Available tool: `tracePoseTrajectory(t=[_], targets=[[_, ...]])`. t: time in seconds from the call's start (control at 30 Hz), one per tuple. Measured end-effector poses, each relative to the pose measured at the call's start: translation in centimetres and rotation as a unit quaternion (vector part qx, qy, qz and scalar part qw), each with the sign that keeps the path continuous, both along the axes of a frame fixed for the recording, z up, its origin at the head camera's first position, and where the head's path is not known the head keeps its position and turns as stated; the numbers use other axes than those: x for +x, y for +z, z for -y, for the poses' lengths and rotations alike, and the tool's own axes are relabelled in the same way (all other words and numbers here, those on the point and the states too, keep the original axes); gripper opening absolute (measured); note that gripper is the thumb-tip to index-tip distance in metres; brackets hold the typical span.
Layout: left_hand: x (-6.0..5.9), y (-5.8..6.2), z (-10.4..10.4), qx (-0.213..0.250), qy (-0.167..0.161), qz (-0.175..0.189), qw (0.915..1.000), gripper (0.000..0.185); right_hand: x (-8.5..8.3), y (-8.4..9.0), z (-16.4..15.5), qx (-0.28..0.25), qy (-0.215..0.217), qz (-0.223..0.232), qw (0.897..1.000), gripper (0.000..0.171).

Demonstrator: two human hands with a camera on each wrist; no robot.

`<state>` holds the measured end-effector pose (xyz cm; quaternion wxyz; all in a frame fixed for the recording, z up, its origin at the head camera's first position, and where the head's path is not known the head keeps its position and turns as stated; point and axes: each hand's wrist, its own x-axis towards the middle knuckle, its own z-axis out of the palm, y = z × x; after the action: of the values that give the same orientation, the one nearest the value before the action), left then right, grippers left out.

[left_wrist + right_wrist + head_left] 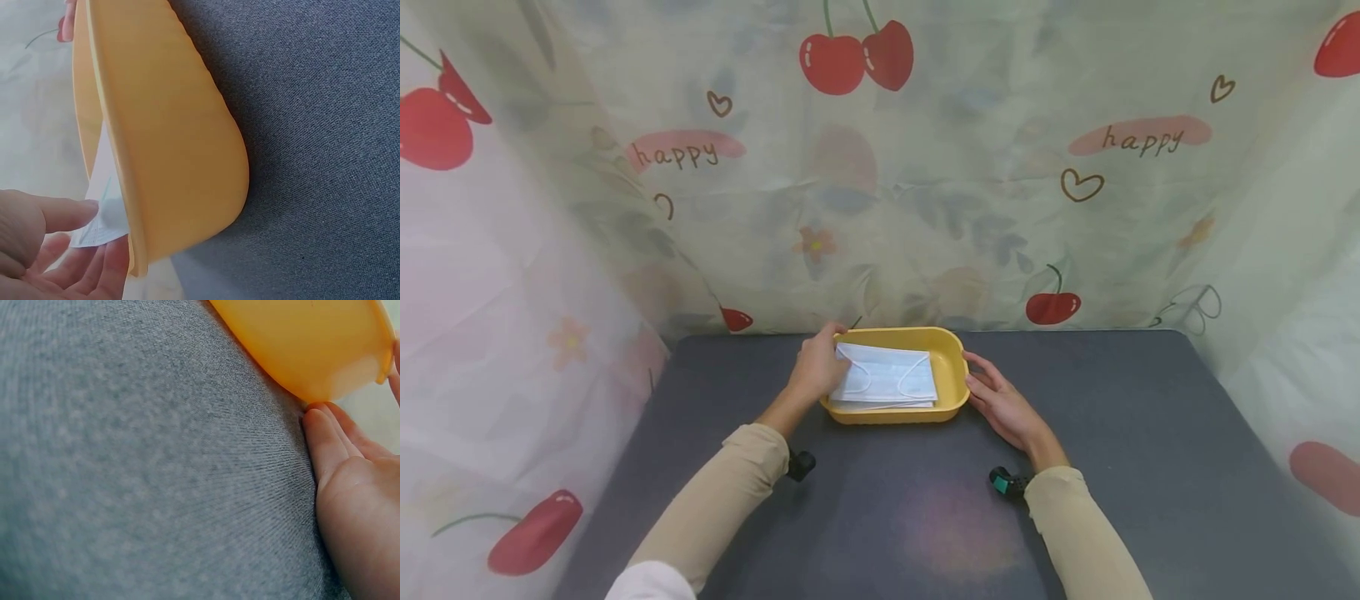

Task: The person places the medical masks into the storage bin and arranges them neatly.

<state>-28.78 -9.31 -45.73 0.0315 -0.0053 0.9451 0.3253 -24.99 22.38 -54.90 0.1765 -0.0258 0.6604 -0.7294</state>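
A yellow plastic basket (951, 387) stands on the dark table, holding a small stack of pale blue face masks (887, 375) with white ear loops. At the basket's left end, my left hand (822, 367) grips the rim, its thumb reaching inside over the top mask. The left wrist view shows the thumb (72, 214) above the mask's end, with the other fingers curled below. My right hand (1003, 408) touches the basket's right end with fingers extended. In the right wrist view its fingers (325, 440) meet the lower part of the wall, close over the tabletop.
The dark grey table (880, 500) reaches back to a curtain (925, 250) printed with cherries, hearts and "happy". The basket stands near that back edge. Curtain panels also hang at both sides. Black wrist cameras (801, 465) sit on my wrists.
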Motion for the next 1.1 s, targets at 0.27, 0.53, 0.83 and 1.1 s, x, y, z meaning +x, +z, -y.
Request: tracePoseTrajectory(t=[0.27, 0.53, 0.83, 1.1], targets=[[-0.2, 0.2, 1.0, 0.022, 0.005, -0.030, 0.9993, 0.046, -0.1, 0.0, 0.1, 0.004, -0.004, 0.000, 1.000, 0.060], [-0.5, 0.5, 1.7, 0.026, 0.009, -0.051, 0.9983, 0.046, -0.4, 0.0, 0.1, 0.009, -0.002, 0.000, 1.000, 0.059], [-0.5, 0.9, 2.0, 0.025, 0.001, -0.108, 0.9939, 0.039, -0.6, 0.6, -1.0, 0.077, 0.003, -0.020, 0.997, 0.058], [-0.7, 1.1, 2.2, -0.033, 0.016, -0.155, 0.9872, 0.039, -0.3, 2.1, -1.1, 0.193, -0.005, -0.078, 0.978, 0.053]])
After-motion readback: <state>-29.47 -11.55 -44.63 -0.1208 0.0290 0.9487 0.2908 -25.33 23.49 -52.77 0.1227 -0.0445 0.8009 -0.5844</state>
